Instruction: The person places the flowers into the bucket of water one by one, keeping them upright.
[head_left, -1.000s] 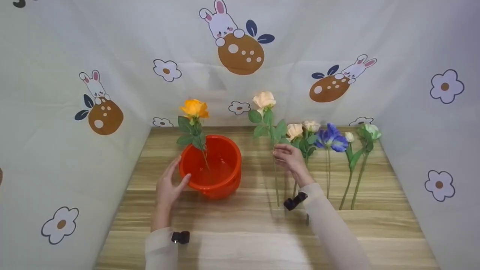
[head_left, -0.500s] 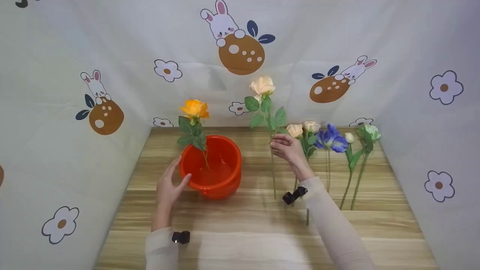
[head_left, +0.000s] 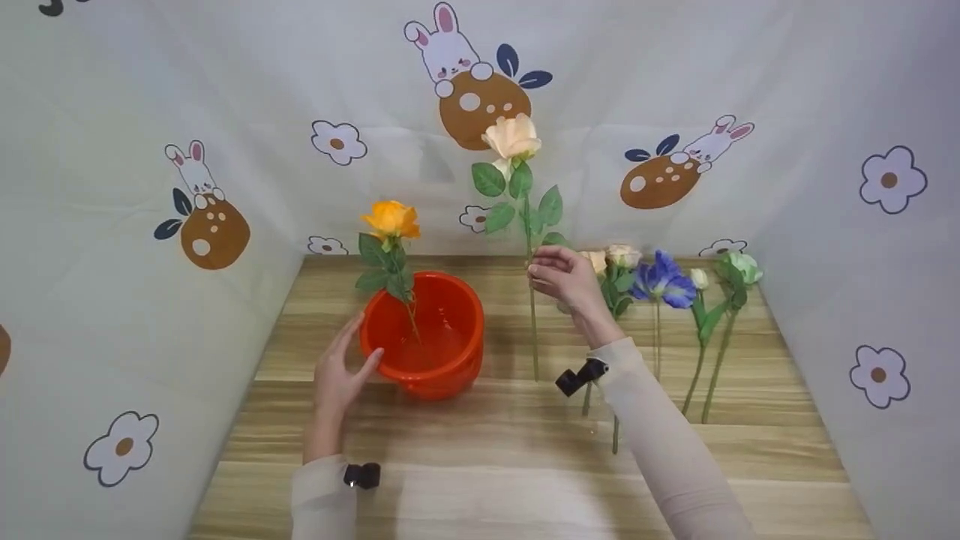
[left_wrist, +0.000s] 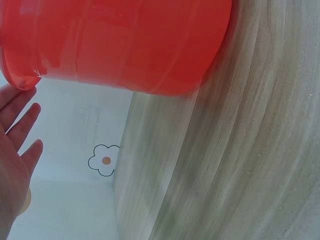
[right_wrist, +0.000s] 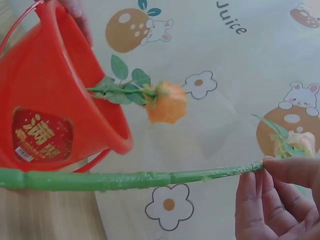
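My right hand [head_left: 568, 281] pinches the green stem of a peach rose [head_left: 513, 138] between thumb and fingertips. The rose stands upright, its bloom in front of the back cloth and its stem end hanging low right of the bucket. In the right wrist view the stem [right_wrist: 95, 181] crosses in front of the red bucket [right_wrist: 50, 100]. At the left rim of the bucket [head_left: 469, 360], my left hand [head_left: 341, 375] rests with fingers spread and fairly straight, fingertips touching the rim. An orange rose [head_left: 391, 220] leans inside the bucket, its bloom above the rim.
Right of my right hand lie several flowers on the wooden table [head_left: 480, 480]: peach roses [head_left: 622, 255], a blue-purple flower [head_left: 663, 281], a white bud [head_left: 698, 279] and a pale green flower [head_left: 742, 266]. Printed cloth walls [head_left: 585, 172] border the back and sides.
My right hand has lifted the peach rose and carried it a little left, toward the bucket. The left hand, bucket and orange rose have stayed in place.
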